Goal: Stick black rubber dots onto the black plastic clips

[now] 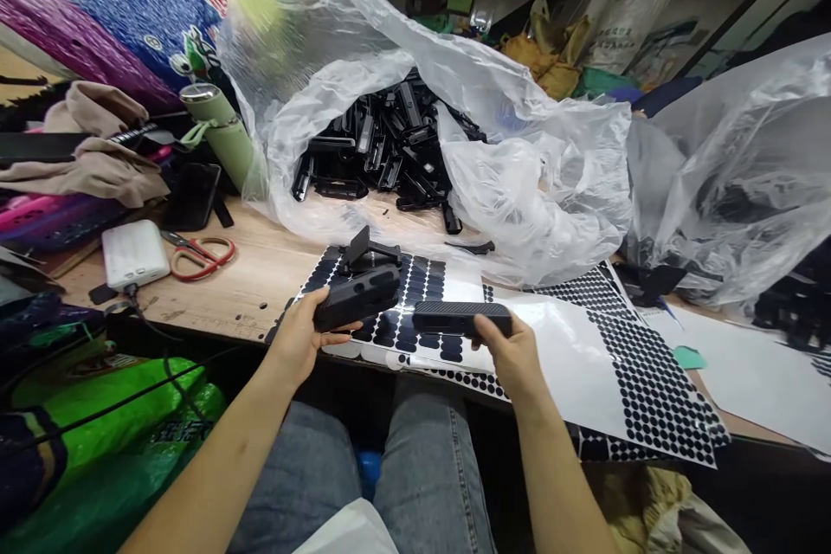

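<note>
My left hand (299, 338) is closed around a black plastic part (360, 296) with round recesses along its face, tilted up to the right. A thin black flap and arm (370, 253) show just behind it; whether they are joined to it I cannot tell. In my right hand (512, 346) is a long black ribbed plastic piece (447, 317), held level by its right end. The two pieces are close together but apart. Under them lie sheets of black stickers (432, 277) on white backing. Beyond, a clear plastic bag (312, 95) lies open around a heap of black plastic parts (389, 143).
Red-handled scissors (202, 258), a white power bank (134, 254), a dark phone (190, 197) and a green bottle (221, 134) stand or lie at left. Dot sticker sheets (649, 381) overhang the table's front edge at right. Another clear bag (746, 130) rises at far right.
</note>
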`<state>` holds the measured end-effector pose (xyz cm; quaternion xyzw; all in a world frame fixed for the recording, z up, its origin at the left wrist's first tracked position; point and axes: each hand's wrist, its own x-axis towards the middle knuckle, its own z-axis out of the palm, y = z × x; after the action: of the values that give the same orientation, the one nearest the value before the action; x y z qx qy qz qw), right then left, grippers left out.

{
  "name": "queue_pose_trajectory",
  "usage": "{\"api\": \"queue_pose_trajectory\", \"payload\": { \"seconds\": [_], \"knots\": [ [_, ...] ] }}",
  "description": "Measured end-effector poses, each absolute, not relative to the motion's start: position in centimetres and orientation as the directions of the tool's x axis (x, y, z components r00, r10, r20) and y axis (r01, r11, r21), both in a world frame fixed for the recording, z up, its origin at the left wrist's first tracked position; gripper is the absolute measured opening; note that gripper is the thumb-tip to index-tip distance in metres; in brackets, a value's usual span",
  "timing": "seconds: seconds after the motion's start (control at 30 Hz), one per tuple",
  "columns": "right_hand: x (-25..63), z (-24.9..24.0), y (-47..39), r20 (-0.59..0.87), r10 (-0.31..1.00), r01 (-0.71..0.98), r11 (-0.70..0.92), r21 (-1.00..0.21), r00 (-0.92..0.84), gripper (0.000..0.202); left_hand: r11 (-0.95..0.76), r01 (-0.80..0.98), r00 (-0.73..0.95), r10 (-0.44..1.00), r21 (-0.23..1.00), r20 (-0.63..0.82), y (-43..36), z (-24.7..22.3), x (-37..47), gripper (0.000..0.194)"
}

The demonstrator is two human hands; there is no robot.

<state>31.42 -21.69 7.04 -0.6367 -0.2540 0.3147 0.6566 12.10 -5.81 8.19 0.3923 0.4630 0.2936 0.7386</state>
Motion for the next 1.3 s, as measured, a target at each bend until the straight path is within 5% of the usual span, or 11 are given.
{"api": "queue_pose_trajectory", "payload": {
  "seconds": [0.2,0.43,0.73,0.9,1.17,1.3],
  "knots": [
    [29.2,8.1,-20.1,-0.153,0.73,-0.256,0.03,-0.966,0.666,0.037,0.491,0.051,0.66,0.637,0.87,-0.398,-9.2,8.3,14.5,0.031],
    [28.8,7.7,-19.8,-0.335,0.746,-0.401,-0.099,-0.911,0.576,0.04,0.612,-0.013,0.654,0.603,0.791,-0.456,-10.3,8.1,15.1,0.038],
    [29.7,5.2,-19.6,-0.134,0.654,-0.051,-0.144,-0.988,0.745,0.046,0.559,0.04,0.644,0.619,0.828,-0.449,-10.4,8.5,15.8,0.041],
    [36.6,3.2,-19.9,0.022,0.389,0.265,-0.584,-0.767,0.921,0.018,0.5,0.08,0.565,0.689,0.862,-0.453,-9.2,7.7,16.4,0.032],
    [38.9,3.1,-19.9,-0.054,0.471,0.296,-0.633,-0.715,0.88,0.011,0.5,0.057,0.602,0.673,0.864,-0.429,-9.1,7.0,16.9,0.034],
    [34.1,6.0,-20.6,-0.099,0.612,0.258,-0.468,-0.845,0.785,0.018,0.464,0.05,0.619,0.681,0.885,-0.392,-8.9,6.3,16.9,0.03]
  ]
}}
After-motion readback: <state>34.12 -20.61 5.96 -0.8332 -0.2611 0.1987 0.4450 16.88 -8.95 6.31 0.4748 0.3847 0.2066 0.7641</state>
